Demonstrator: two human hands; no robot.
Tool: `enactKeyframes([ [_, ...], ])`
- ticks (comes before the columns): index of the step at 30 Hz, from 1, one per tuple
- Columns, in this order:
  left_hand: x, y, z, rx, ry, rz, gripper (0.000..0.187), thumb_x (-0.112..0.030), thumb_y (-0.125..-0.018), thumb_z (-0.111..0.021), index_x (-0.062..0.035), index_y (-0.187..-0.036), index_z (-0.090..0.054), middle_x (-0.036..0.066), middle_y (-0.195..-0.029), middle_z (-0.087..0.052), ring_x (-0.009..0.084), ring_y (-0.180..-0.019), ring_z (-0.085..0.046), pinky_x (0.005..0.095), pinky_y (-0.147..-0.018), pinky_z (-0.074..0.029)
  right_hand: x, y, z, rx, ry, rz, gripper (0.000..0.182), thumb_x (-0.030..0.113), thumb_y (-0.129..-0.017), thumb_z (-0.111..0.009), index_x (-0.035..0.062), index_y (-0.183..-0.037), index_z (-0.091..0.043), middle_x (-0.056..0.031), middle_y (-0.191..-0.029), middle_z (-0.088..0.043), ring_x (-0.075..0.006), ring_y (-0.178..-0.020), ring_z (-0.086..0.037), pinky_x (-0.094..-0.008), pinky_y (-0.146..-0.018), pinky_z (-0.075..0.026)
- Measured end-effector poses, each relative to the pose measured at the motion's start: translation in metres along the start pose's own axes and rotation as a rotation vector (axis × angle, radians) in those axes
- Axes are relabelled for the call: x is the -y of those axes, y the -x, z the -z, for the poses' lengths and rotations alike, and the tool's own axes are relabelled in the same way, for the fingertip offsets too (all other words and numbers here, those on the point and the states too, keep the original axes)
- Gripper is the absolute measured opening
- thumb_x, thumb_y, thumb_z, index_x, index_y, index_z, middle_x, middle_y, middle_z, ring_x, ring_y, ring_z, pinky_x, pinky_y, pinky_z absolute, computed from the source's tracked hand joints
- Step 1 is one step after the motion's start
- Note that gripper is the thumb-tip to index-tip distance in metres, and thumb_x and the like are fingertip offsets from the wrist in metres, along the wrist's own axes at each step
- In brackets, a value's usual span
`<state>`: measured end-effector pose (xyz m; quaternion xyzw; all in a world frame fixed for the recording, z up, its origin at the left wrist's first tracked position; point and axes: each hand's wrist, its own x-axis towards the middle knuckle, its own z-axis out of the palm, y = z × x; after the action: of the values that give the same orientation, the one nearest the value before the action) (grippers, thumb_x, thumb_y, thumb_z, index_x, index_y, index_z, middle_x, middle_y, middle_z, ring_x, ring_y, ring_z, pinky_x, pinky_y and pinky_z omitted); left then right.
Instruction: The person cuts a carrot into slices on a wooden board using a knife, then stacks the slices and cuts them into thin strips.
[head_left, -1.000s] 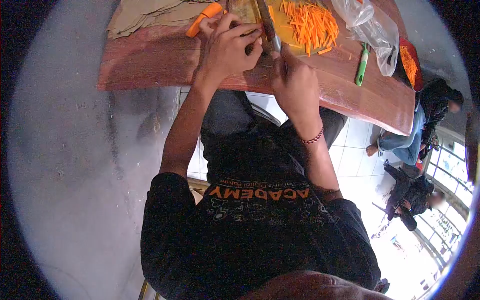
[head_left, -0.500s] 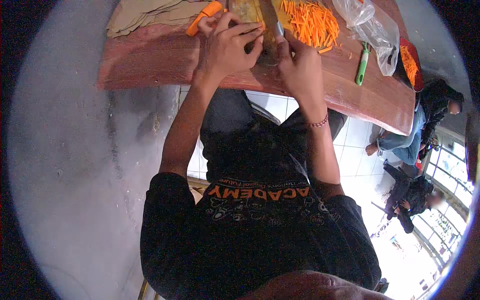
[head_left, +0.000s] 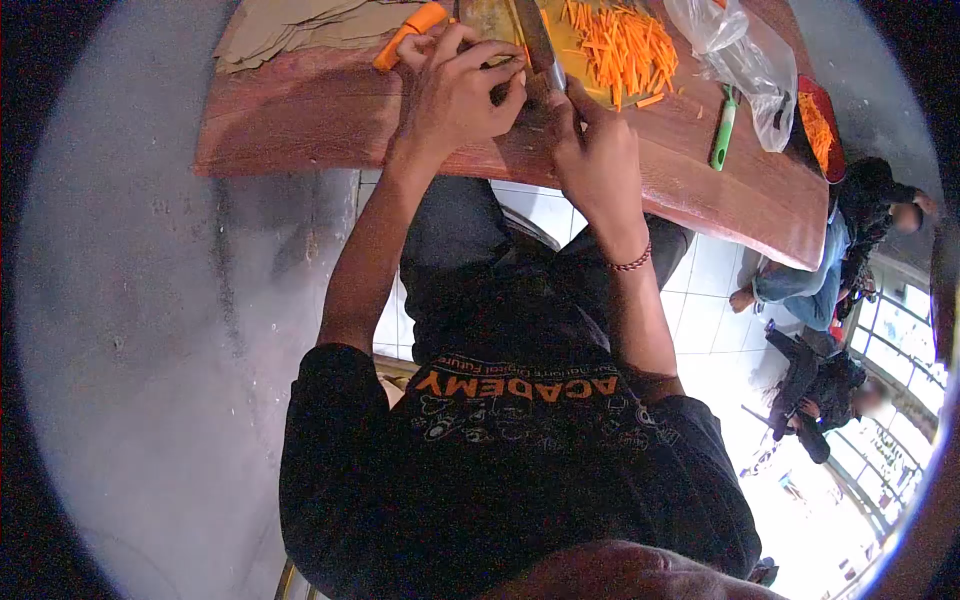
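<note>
My right hand point(head_left: 605, 150) is closed round the handle of a knife point(head_left: 537, 38), its blade pointing away from me over a yellowish cutting board point(head_left: 567, 50). Just left of the blade, the curled fingers of my left hand point(head_left: 465, 95) press on a carrot piece point(head_left: 524, 42), mostly hidden beneath the fingertips. Larger peeled carrot pieces point(head_left: 408, 36) lie beside the left hand's knuckles. To the right of the knife, a heap of carrot sticks point(head_left: 625, 50) covers part of the board.
A green-handled peeler point(head_left: 722, 135) and a clear plastic bag point(head_left: 745, 65) lie on the wooden table point(head_left: 300, 125) to the right. Beyond is a red tray point(head_left: 832, 160) with shredded carrot. Brown paper point(head_left: 290, 35) lies at left. Two people sit at far right.
The knife and my right hand have shifted slightly left, and the blade now sits closer to the left fingertips. My left hand stays almost in place.
</note>
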<state>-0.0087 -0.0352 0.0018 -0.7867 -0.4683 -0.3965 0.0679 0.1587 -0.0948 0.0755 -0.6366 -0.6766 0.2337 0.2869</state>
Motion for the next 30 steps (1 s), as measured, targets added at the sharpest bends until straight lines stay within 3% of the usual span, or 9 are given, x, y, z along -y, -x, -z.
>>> enactKeyframes([
  [4, 0.0, 0.001, -0.001, -0.008, 0.031, 0.012, 0.017, -0.028, -0.081, -0.07, -0.0179, -0.089, -0.081, -0.01, -0.1, -0.073, 0.0156, -0.103, -0.056, 0.0488, -0.094, -0.026, 0.001, 0.001, -0.002, -0.003, 0.001, -0.008, 0.039, 0.026, -0.098, -0.057, -0.0021, -0.124, -0.064, -0.029, -0.074, -0.063, -0.0431, -0.073, -0.068, -0.0427, -0.06, -0.05],
  [13, 0.001, 0.0, 0.001, 0.014, -0.018, -0.027, 0.019, -0.028, -0.081, -0.07, -0.0188, -0.094, -0.081, -0.009, -0.102, -0.073, 0.0157, -0.104, -0.056, 0.0497, -0.096, -0.027, -0.005, -0.014, -0.014, -0.048, 0.088, 0.118, 0.028, 0.022, -0.098, -0.055, 0.0002, -0.111, -0.066, -0.0323, -0.075, -0.06, -0.0477, -0.075, -0.064, -0.0522, -0.061, -0.05],
  [15, 0.002, 0.001, -0.002, 0.048, 0.02, 0.012, 0.02, -0.028, -0.081, -0.071, -0.0183, -0.095, -0.08, -0.009, -0.102, -0.073, 0.0156, -0.103, -0.056, 0.0474, -0.096, -0.028, -0.008, -0.027, -0.018, -0.106, 0.087, 0.248, 0.024, 0.021, -0.096, -0.055, -0.0018, -0.093, -0.062, -0.0314, -0.069, -0.061, -0.0484, -0.068, -0.064, -0.0545, -0.06, -0.053],
  [25, 0.005, 0.0, -0.011, -0.006, 0.036, -0.026, 0.019, -0.027, -0.083, -0.071, -0.0174, -0.096, -0.08, -0.007, -0.103, -0.074, 0.0183, -0.096, -0.06, 0.0395, -0.097, -0.033, -0.017, -0.031, 0.018, -0.187, -0.024, 0.081, 0.027, 0.024, -0.097, -0.054, -0.0005, -0.101, -0.065, -0.0303, -0.078, -0.063, -0.0482, -0.077, -0.065, -0.0536, -0.066, -0.052],
  [30, 0.011, 0.0, -0.007, -0.155, -0.065, 0.097, 0.021, -0.028, -0.085, -0.069, -0.0103, -0.094, -0.078, 0.001, -0.099, -0.075, 0.023, -0.098, -0.061, 0.0402, -0.09, -0.044, -0.018, -0.01, 0.012, -0.111, -0.174, 0.026, 0.025, 0.023, -0.096, -0.054, 0.0021, -0.102, -0.066, -0.0316, -0.082, -0.064, -0.0496, -0.083, -0.064, -0.0547, -0.07, -0.052],
])
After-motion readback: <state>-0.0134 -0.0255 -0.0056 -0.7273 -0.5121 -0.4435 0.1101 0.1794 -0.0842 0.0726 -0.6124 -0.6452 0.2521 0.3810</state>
